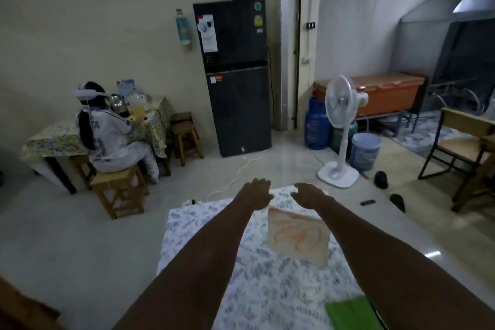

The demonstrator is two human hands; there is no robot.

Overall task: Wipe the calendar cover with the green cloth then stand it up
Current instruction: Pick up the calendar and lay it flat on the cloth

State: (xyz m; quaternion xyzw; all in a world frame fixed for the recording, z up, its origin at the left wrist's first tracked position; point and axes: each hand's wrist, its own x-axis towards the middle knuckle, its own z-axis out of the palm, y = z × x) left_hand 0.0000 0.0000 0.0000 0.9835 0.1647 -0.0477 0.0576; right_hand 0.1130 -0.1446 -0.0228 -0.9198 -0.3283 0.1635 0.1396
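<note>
Risk: the calendar (298, 236), apparently upright on the desk (203, 225) between the forearms and nearer than both hands, could tip if an arm brushes it.
Left hand (254, 193): spread flat, palm down, empty, beyond the calendar's top left corner, touching nothing I can make out.
Right hand (308, 194): likewise spread and empty, beyond its top edge.
Green cloth (351, 315): flat on the desk, under the right forearm, unheld.

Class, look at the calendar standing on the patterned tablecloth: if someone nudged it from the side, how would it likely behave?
The calendar looks like thin card propped upright, so it is probably light and would tip or slide easily. The tablecloth beneath looks soft, which may make its footing less steady. Both hands, left hand and right hand, hover open beyond it, so nothing braces it.
</note>
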